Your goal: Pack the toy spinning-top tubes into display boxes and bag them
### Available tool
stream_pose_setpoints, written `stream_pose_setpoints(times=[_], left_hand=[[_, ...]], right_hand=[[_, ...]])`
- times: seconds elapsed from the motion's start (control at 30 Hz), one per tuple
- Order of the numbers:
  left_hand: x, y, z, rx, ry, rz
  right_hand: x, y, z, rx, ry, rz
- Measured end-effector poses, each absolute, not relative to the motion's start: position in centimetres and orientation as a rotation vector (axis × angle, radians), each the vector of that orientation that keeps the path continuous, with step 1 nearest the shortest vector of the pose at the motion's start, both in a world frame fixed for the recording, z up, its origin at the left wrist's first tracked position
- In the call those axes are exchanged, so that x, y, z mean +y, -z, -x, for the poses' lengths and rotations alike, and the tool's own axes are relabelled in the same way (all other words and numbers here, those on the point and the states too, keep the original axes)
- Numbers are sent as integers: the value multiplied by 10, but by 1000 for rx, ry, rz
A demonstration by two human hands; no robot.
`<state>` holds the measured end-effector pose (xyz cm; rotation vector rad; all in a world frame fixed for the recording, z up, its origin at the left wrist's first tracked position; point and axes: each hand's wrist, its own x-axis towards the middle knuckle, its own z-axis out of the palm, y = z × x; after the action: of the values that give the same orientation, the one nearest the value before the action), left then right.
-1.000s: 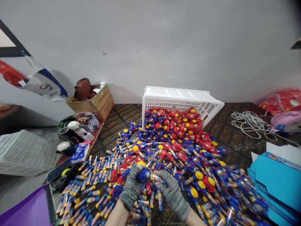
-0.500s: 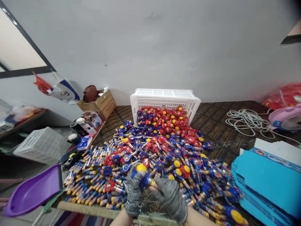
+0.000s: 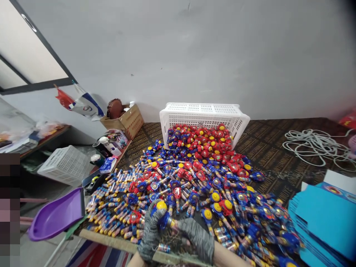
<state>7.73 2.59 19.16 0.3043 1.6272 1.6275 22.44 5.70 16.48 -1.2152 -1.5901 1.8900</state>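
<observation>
My left hand (image 3: 148,235), in a grey knit glove, is closed around the head of a blue toy with a yellow dome (image 3: 161,205). The toy's short tube points right, toward my right hand (image 3: 198,237), which also wears a grey glove. The right fingers are closed at the tube's end, partly hiding it. Below the hands, a small labelled tube (image 3: 164,247) lies at the table's front edge. Around both hands spreads a pile of labelled tubes (image 3: 119,207) and blue or red toy heads, some joined to tubes, such as a red one (image 3: 135,217).
A white plastic crate (image 3: 240,128) lies tipped at the back, spilling red and blue toy heads. Blue cardboard sheets (image 3: 328,211) and a coiled white cable (image 3: 314,146) are on the right. Leftward are a purple dustpan (image 3: 57,215), a carton (image 3: 135,122) and a white basket (image 3: 65,163).
The view has turned slightly left, so the scene sits farther right. Both hands stay on the blue toy, and a small tube now shows at the table edge below them.
</observation>
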Motion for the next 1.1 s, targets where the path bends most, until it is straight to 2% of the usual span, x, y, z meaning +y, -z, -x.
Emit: stream_pose_setpoints(times=[0.17,0.23,0.37,0.43,0.5,0.6,0.73,0.87,1.03,1.1], left_hand=[[51,-169,-69,1528,-1563,-24],[61,-163,-65,1488,-1541,-23],[81,-160,-44,1495,-1477,-227],[100,-155,-28,1443,-1311,-447],[125,-142,-11,1415,-1082,-685],[172,-111,13,1657,-755,-1122],[238,-70,43,1910,-491,-1438],[299,-48,66,2048,-304,-1533],[362,-30,79,2013,-62,-1670],[384,-18,75,1942,23,-1717]], right_hand=[[74,-152,-207,-2228,-1107,1218],[80,-150,-201,-2214,-1119,1252],[87,-146,-180,-1814,-1599,1378],[92,-134,-169,-1713,-1681,1405],[104,-113,-165,-1728,-1577,1489],[137,-73,-178,-1778,-1369,1669],[186,-33,-216,-1816,-1141,1866],[210,-18,-243,-1876,-931,1944],[192,-14,-267,-2036,-415,1836],[170,-16,-274,-1976,-457,1831]])
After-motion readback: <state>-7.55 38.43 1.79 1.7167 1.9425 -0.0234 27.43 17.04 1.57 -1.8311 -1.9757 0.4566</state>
